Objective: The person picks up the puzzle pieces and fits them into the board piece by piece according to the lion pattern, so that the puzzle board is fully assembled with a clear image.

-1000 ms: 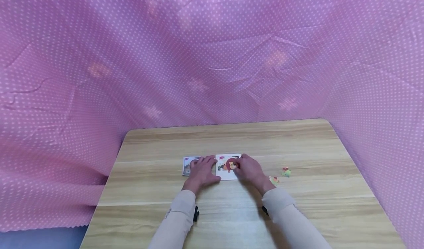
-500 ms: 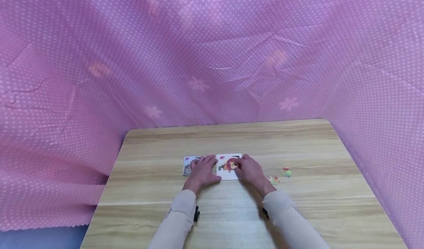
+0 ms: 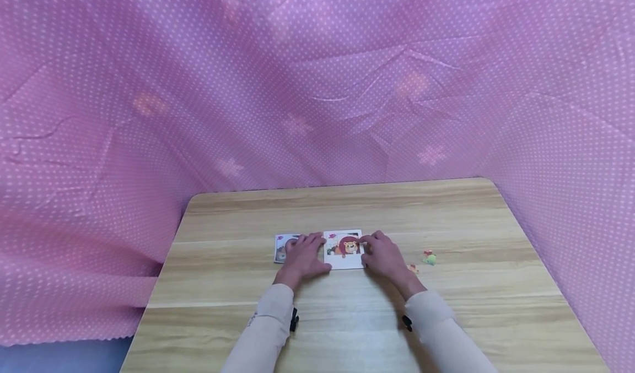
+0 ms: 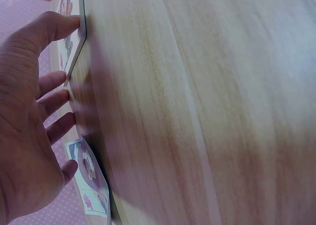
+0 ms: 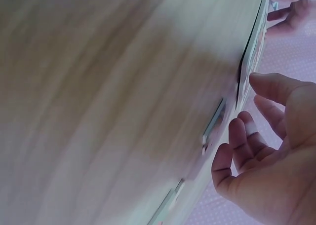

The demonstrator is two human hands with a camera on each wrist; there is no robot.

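Note:
A white-bordered jigsaw board [image 3: 343, 262] with a lion picture lies flat on the wooden table. My left hand [image 3: 302, 258] rests along its left edge, fingers spread. In the left wrist view the thumb [image 4: 66, 26] touches the board's near corner. At the right side of the board is my right hand [image 3: 386, 257], its fingers loosely bent and no thing seen between them; whether its fingertips touch the board is hard to tell. Partly under the left hand sits a second picture board [image 3: 280, 248] with an animal with a dark round mane.
Two loose jigsaw pieces lie right of the right hand: a green and red one [image 3: 429, 258] and another [image 3: 413, 269] partly hidden by the wrist. The wooden table [image 3: 238, 285] ends at a pink dotted curtain [image 3: 317, 86] at the back and sides.
My right hand has drawn back to the right off the lion picture, and its pinching fingers have parted. More of the lion's face shows. The left hand has stayed put.

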